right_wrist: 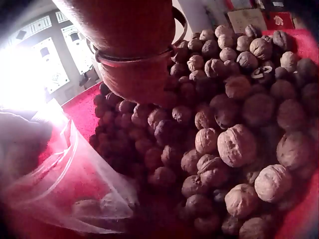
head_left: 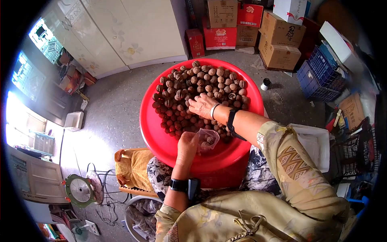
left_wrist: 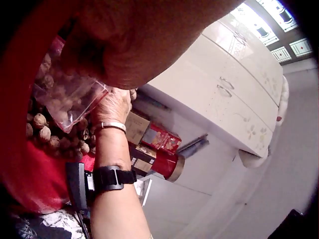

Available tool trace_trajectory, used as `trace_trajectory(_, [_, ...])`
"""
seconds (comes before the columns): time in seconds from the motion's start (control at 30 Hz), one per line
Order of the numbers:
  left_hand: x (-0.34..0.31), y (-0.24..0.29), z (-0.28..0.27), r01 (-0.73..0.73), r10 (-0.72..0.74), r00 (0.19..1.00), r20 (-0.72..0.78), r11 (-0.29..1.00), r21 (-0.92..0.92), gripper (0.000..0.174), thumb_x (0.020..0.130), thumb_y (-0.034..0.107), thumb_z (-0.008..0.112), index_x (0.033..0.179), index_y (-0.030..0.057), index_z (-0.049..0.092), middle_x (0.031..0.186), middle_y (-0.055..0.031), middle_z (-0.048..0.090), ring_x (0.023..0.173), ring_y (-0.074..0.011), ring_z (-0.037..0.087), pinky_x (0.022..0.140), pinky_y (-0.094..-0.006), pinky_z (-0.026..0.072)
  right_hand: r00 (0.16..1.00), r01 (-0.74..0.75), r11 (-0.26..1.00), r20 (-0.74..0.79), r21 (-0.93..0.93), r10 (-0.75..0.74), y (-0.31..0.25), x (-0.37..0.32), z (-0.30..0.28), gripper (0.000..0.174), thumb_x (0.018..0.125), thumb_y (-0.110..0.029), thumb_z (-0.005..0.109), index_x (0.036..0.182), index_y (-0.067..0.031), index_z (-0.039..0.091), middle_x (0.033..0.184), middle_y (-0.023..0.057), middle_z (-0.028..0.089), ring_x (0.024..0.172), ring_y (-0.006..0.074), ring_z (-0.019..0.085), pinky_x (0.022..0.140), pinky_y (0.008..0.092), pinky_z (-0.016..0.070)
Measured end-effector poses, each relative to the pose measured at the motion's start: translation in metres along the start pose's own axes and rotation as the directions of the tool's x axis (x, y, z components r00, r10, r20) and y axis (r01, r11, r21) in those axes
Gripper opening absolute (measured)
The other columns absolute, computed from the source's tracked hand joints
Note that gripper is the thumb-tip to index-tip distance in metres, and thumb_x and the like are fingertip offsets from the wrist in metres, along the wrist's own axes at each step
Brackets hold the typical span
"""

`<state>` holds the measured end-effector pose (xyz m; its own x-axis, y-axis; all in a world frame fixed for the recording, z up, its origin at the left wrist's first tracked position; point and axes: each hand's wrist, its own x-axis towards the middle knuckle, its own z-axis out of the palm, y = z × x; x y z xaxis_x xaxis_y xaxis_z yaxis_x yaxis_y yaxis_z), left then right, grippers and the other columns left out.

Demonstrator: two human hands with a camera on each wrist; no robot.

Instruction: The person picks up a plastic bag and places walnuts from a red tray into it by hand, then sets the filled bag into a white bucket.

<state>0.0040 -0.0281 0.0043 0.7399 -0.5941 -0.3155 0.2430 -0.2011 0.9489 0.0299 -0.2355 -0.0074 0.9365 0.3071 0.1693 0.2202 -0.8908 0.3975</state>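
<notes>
A red round basin (head_left: pixel 146 125) holds a heap of walnuts (head_left: pixel 221 80) on its far and middle part. My left hand (head_left: pixel 187 146) grips the edge of a clear plastic bag (head_left: pixel 215 139) with a few walnuts inside, held over the near side of the basin. In the right wrist view the bag (right_wrist: pixel 84 174) hangs beside the heap. My right hand (head_left: pixel 202 105) reaches down onto the middle of the heap, fingers among the walnuts and pointing left. Its fingertips are hidden, and I cannot tell whether they pinch a walnut.
Cardboard cartons (head_left: pixel 280 38) and red boxes stand beyond the basin. Blue crates (head_left: pixel 320 76) are at the right, near a white tub (head_left: pixel 322 153). A yellow cloth (head_left: pixel 137 171) lies on a seat at the left, close to a fan (head_left: pixel 80 190) and loose cables.
</notes>
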Motion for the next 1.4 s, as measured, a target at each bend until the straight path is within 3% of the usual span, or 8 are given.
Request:
trace_trajectory(0.07, [0.000,0.000,0.000,-0.005,0.005,1.000,0.001,1.000,0.009,0.016,0.090,0.014,0.058,0.093,-0.0005,0.052,0.064,-0.0038,0.053,0.045,-0.0116,0.048,0.040,-0.0249,0.0404,0.978,-0.058,0.987,0.207,0.151,0.026,0.001,0.003,-0.007,0.020,0.088,-0.016,0.048,0.105,-0.0150,0.058,0.109,0.0065,0.057,0.105,0.0228,0.056,0.086,0.0382,0.0435])
trace_trajectory(0.27, [0.002,-0.003,-0.001,-0.007,0.007,1.000,0.002,1.000,0.016,0.014,0.090,0.013,0.056,0.094,-0.0005,0.052,0.064,-0.0037,0.052,0.045,-0.0117,0.048,0.039,-0.0253,0.0415,0.977,-0.208,0.916,0.025,0.344,0.212,0.007,0.000,-0.001,0.012,0.087,-0.011,0.046,0.095,-0.0125,0.056,0.098,0.0097,0.058,0.096,0.0270,0.060,0.082,0.0386,0.0479])
trace_trajectory(0.43, [0.002,-0.003,-0.002,-0.004,0.004,1.000,0.005,0.999,0.039,0.014,0.090,0.012,0.056,0.094,-0.0004,0.051,0.063,-0.0038,0.051,0.046,-0.0118,0.048,0.039,-0.0257,0.0417,0.889,-0.452,0.698,0.222,0.556,0.400,0.018,0.003,-0.001,0.017,0.084,-0.006,0.051,0.101,-0.0109,0.056,0.101,0.0127,0.060,0.102,0.0327,0.059,0.085,0.0408,0.0484])
trace_trajectory(0.57, [0.003,-0.004,-0.002,-0.016,0.016,1.000,0.011,1.000,0.009,0.013,0.090,0.012,0.056,0.093,-0.0006,0.052,0.064,-0.0040,0.052,0.046,-0.0122,0.048,0.040,-0.0260,0.0416,0.785,-0.579,0.460,0.309,0.673,0.537,0.033,0.008,-0.001,0.015,0.082,-0.014,0.051,0.089,-0.0020,0.058,0.089,0.0188,0.065,0.086,0.0347,0.063,0.074,0.0436,0.0493])
trace_trajectory(0.73, [0.004,-0.006,-0.002,-0.031,0.031,0.999,-0.006,0.999,0.009,0.014,0.089,0.012,0.057,0.092,-0.0004,0.052,0.065,-0.0041,0.053,0.047,-0.0122,0.049,0.040,-0.0258,0.0414,0.770,-0.515,0.371,0.226,0.773,0.597,0.045,-0.002,0.000,0.019,0.081,-0.016,0.058,0.096,-0.0035,0.060,0.090,0.0166,0.065,0.087,0.0312,0.064,0.076,0.0392,0.0500])
trace_trajectory(1.07, [0.006,-0.010,-0.004,-0.066,0.066,0.997,-0.031,0.998,0.001,0.022,0.089,0.019,0.062,0.091,-0.0004,0.052,0.063,-0.0061,0.057,0.044,-0.0116,0.051,0.038,-0.0244,0.0432,0.773,-0.634,0.338,0.580,0.696,0.258,0.056,-0.025,-0.050,0.025,0.076,-0.022,0.069,0.093,-0.0037,0.064,0.083,0.0096,0.068,0.074,0.0193,0.064,0.068,0.0327,0.0515])
trace_trajectory(1.23, [0.007,-0.010,-0.004,-0.067,0.067,0.997,-0.027,0.998,0.017,0.022,0.089,0.020,0.062,0.091,0.0001,0.052,0.064,-0.0058,0.057,0.044,-0.0116,0.052,0.039,-0.0244,0.0438,0.771,-0.635,0.139,0.635,0.760,0.048,0.041,-0.041,-0.077,0.027,0.077,-0.021,0.068,0.095,-0.0010,0.064,0.086,0.0082,0.068,0.073,0.0159,0.065,0.067,0.0305,0.0530])
trace_trajectory(1.4, [0.010,-0.012,-0.008,-0.064,0.067,0.997,-0.038,0.996,0.068,0.019,0.089,0.018,0.060,0.093,0.0000,0.054,0.065,-0.0054,0.057,0.046,-0.0110,0.052,0.041,-0.0239,0.0447,0.809,-0.566,0.134,0.579,0.814,-0.103,0.018,-0.049,-0.089,0.025,0.080,-0.017,0.067,0.097,0.0010,0.062,0.086,0.0075,0.067,0.070,0.0143,0.065,0.062,0.0270,0.0537])
